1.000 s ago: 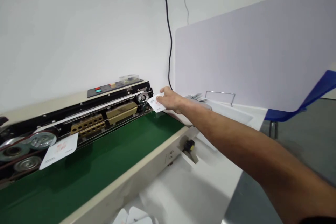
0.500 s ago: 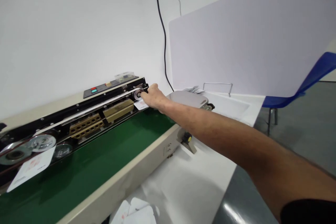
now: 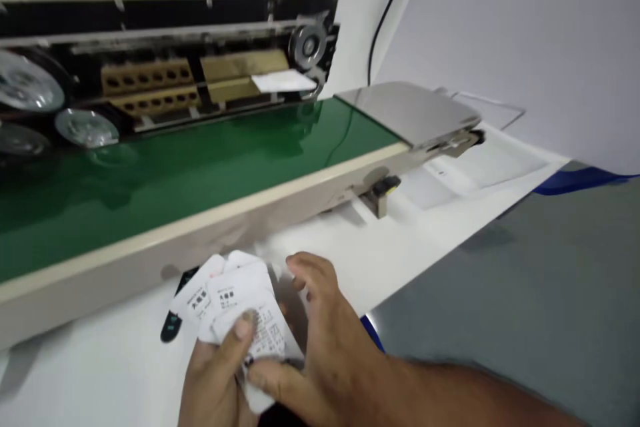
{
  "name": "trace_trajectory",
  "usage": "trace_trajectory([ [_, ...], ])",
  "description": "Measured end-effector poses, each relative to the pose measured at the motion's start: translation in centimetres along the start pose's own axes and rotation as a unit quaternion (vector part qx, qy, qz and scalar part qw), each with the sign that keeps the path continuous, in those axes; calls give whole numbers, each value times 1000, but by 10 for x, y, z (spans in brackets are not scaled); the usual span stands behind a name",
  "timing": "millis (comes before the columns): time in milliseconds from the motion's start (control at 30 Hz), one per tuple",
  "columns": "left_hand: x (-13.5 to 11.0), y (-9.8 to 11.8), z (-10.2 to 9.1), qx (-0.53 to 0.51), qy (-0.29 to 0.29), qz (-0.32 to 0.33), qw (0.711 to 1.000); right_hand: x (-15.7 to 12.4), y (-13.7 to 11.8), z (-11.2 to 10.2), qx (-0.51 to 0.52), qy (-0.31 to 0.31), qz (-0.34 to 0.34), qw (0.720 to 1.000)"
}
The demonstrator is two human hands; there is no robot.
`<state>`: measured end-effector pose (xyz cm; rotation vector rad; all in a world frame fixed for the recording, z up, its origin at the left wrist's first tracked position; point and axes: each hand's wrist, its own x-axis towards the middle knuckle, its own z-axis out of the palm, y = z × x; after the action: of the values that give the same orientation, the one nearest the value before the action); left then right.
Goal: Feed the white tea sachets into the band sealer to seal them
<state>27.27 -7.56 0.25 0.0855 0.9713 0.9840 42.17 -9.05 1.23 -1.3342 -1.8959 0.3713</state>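
- Your left hand (image 3: 215, 367) grips a fan of packets (image 3: 240, 307) in front of the green belt (image 3: 175, 160).
- Your right hand (image 3: 320, 340), fingers loosely curled, touches them.
- One packet (image 3: 283, 81) is already at the belt's back edge; the fan remains.

The conveyor belt (image 3: 165, 167) is a glossy deep green, edged by the sealing machine's cream frame (image 3: 125, 260), while the housing (image 3: 165, 13) behind it is black with brass-coloured blocks (image 3: 150, 77) and silvery wheels (image 3: 307, 45). The sachets (image 3: 235, 310) fanned in the left hand (image 3: 215, 373) are white with small black print and a faint reddish mark, and a plain white sachet (image 3: 283, 81) sits at the sealing slot. The table top (image 3: 350, 260) is white, the floor (image 3: 525, 293) grey, the feed plate (image 3: 405, 110) dull silver, and a blue strip (image 3: 580, 180) shows under the pale lilac-white partition (image 3: 525, 33).
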Motion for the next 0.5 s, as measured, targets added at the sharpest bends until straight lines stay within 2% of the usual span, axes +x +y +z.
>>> trace_trajectory([
  [100, 1, 5, -3, -45, -47, 54, 996, 5, 2, 4, 49, -77, 137, 986],
  [200, 0, 7, 2, -78, -81, 88, 990, 11, 3, -3, 84, -107, 201, 970],
  [333, -1, 6, 12, -116, -75, 87, 987, 17, 4, -10, 111, -96, 196, 970],
  [500, 1, 3, 16, -113, -49, 72, 990, 25, 12, -20, 159, -54, 142, 976],
])
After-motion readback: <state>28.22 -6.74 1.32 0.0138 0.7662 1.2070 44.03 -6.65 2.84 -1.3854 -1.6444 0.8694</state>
